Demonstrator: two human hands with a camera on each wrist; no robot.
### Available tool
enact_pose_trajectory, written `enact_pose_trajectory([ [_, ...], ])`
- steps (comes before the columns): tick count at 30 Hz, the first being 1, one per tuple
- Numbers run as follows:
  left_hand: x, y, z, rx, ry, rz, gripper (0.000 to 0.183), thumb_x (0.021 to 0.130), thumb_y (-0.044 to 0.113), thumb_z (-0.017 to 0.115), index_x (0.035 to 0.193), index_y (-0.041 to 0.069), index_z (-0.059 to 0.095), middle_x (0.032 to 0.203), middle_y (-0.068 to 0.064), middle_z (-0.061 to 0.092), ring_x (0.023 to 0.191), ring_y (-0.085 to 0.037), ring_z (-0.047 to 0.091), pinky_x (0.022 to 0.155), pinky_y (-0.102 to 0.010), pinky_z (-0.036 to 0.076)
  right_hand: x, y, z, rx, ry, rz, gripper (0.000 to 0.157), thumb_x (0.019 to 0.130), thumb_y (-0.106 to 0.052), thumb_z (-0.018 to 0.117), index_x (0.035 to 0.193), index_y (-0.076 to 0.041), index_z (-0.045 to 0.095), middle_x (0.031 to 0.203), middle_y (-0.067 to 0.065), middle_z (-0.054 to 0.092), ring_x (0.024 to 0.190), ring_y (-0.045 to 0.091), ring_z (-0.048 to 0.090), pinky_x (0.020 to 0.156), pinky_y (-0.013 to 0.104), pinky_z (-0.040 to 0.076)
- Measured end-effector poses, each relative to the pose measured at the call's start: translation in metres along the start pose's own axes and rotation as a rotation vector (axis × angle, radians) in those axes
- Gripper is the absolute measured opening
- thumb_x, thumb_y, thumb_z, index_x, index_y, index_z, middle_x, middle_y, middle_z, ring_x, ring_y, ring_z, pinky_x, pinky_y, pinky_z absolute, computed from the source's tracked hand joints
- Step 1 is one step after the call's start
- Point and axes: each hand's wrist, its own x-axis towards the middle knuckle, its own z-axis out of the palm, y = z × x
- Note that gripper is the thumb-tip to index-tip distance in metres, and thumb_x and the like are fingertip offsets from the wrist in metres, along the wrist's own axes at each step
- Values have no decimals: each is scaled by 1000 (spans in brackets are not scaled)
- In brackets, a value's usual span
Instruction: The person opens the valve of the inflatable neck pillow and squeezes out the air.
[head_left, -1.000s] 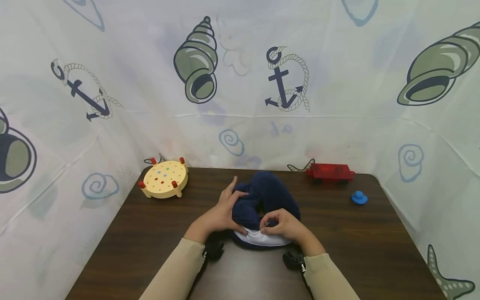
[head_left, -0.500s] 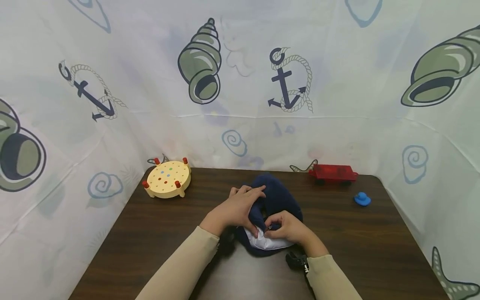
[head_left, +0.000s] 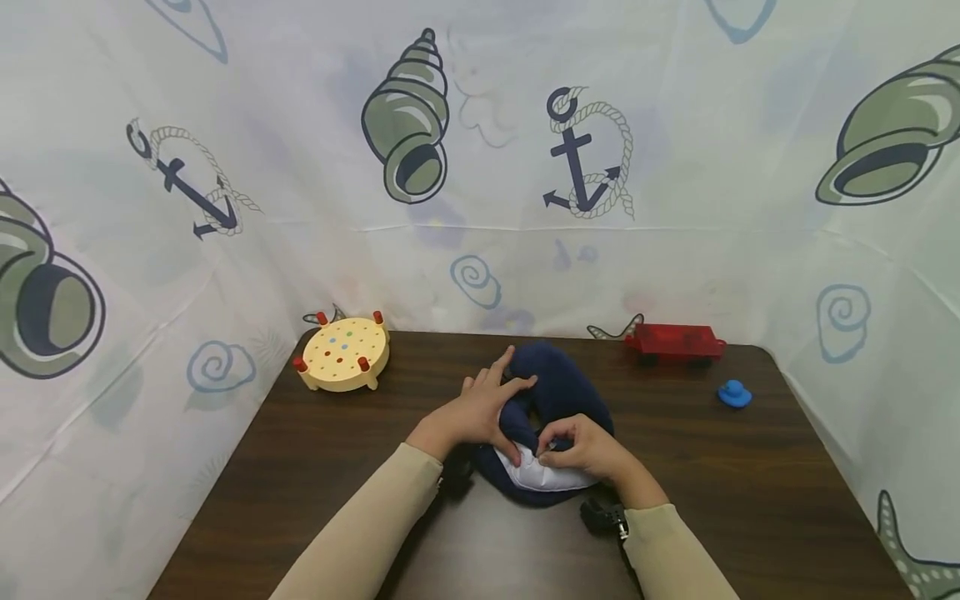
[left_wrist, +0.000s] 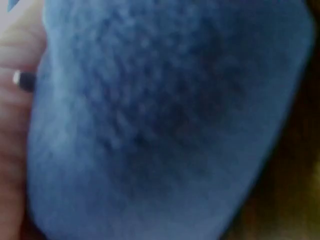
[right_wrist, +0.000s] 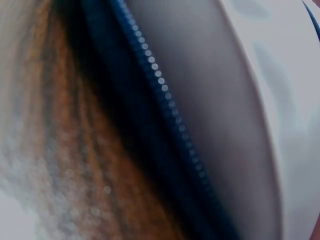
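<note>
A navy neck pillow [head_left: 558,387] lies curved on the table, its zipper seam parted toward the person so the white inner lining [head_left: 543,477] shows. My left hand [head_left: 474,415] holds the pillow's left arm, thumb at the edge of the lining and fingers spread over the fabric. With thumb and index finger, my right hand [head_left: 588,452] pinches the zipper pull at the seam, mostly hidden by the fingertips. A row of zipper teeth [right_wrist: 160,80] runs along the navy edge beside the lining in the right wrist view. Plush navy fabric [left_wrist: 160,110] fills the left wrist view.
On the dark wood table [head_left: 262,500], a yellow round pegboard toy [head_left: 341,354] with red pegs stands at the back left. A red toy wagon [head_left: 675,343] is at the back right, a small blue hat-shaped toy [head_left: 734,393] nearer. Printed cloth [head_left: 495,167] hangs behind.
My left hand has shifted right along the pillow and regripped closer to the right hand. The pillow has turned slightly. My right hand keeps its pinch at the seam.
</note>
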Motion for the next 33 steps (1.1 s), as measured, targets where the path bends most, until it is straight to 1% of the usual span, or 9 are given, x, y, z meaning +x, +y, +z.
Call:
enact_pose_trajectory([
  [2,5,-1,-1,-40,-1,1,134,56,68,101,169,39,36,185,-12,-1,159,-42,31,122,-74,27,-1,0,-2,9,9,0,11,94,-16,86,100,-9,81,99,8,78,90,12,66,82,27,55],
  [5,11,-2,-1,-91,7,7,132,55,62,105,166,35,39,183,-10,19,150,-37,40,118,-66,31,-2,-1,-3,12,21,-7,11,94,-16,86,100,-9,81,98,4,77,90,11,65,82,26,53],
  [8,14,-3,0,-114,32,-4,144,52,61,107,170,32,30,175,-3,37,139,-29,46,107,-54,34,-3,-1,-3,16,34,-20,9,94,-13,86,100,-8,80,96,0,77,89,10,65,81,25,53],
  [12,13,-3,5,-118,77,-61,163,50,62,107,177,27,11,171,2,43,134,-24,48,102,-49,31,-5,-2,-2,27,48,-34,8,94,-9,85,100,-7,80,95,-2,77,87,10,65,78,25,55],
  [16,8,-2,7,-106,128,-106,162,50,60,108,176,16,16,169,-1,49,134,-28,52,101,-50,30,-5,-4,-2,17,65,-52,9,94,-11,85,100,-8,80,98,4,77,89,11,66,79,25,56],
  [20,5,-1,11,-75,166,-114,151,55,59,107,174,11,27,163,-8,58,129,-30,57,100,-50,33,-6,-8,-4,-27,97,-77,8,93,-14,87,99,-13,81,98,9,76,90,12,66,80,26,56],
  [25,0,0,16,-34,206,-117,132,61,61,104,168,15,42,149,-6,69,118,-26,59,98,-48,35,-9,-15,-8,-59,105,-88,8,94,-12,86,100,-15,81,99,5,76,91,13,66,79,27,56],
  [30,-9,2,20,-36,246,-64,89,66,61,101,140,23,70,113,5,68,104,-18,53,97,-46,35,-11,-19,-12,-68,107,-86,10,94,-7,84,100,-14,80,99,2,75,93,13,66,79,27,56],
  [33,-15,2,21,-99,273,-18,71,67,56,102,126,24,77,114,3,60,107,-19,49,100,-48,33,-12,-20,-12,-64,102,-78,10,94,-7,84,101,-14,80,100,2,75,94,13,66,80,27,56],
])
